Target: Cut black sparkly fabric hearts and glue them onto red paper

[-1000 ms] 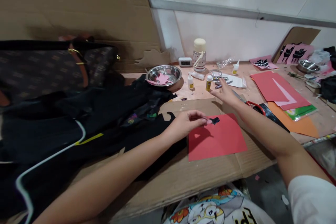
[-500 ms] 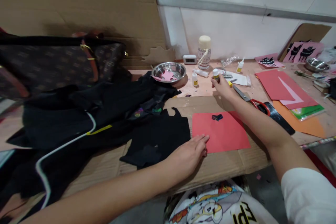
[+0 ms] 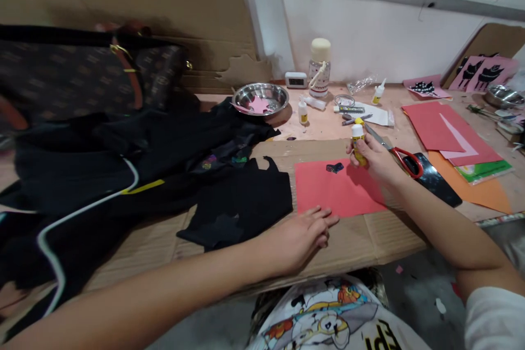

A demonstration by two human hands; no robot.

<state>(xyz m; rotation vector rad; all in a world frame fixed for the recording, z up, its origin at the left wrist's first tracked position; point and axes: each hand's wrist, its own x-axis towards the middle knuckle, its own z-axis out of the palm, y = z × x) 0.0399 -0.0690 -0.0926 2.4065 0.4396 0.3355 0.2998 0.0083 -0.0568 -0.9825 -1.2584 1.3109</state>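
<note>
My right hand [image 3: 375, 161] is closed around a small yellow glue bottle [image 3: 357, 138] with a white cap, held upright above the far right corner of a red paper sheet [image 3: 334, 192]. A small dark glittery cut-out [image 3: 334, 167] lies on that sheet near its far edge. My left hand [image 3: 303, 232] lies flat with fingers stretched out on the cardboard, its fingertips at the near edge of the red sheet. A black paper shape [image 3: 240, 208] lies just left of the sheet.
Red-handled scissors [image 3: 396, 153] lie right of my right hand. A steel bowl [image 3: 260, 99], a jar [image 3: 320, 68], other glue bottles [image 3: 302, 113] and a small clock stand at the back. Black clothing and a brown bag [image 3: 82, 82] fill the left. Red, orange and green sheets [image 3: 455, 145] lie at right.
My right hand picked up the yellow glue bottle from the back of the table and brought it over the red sheet. My left hand let go of the cut-out and came down flat.
</note>
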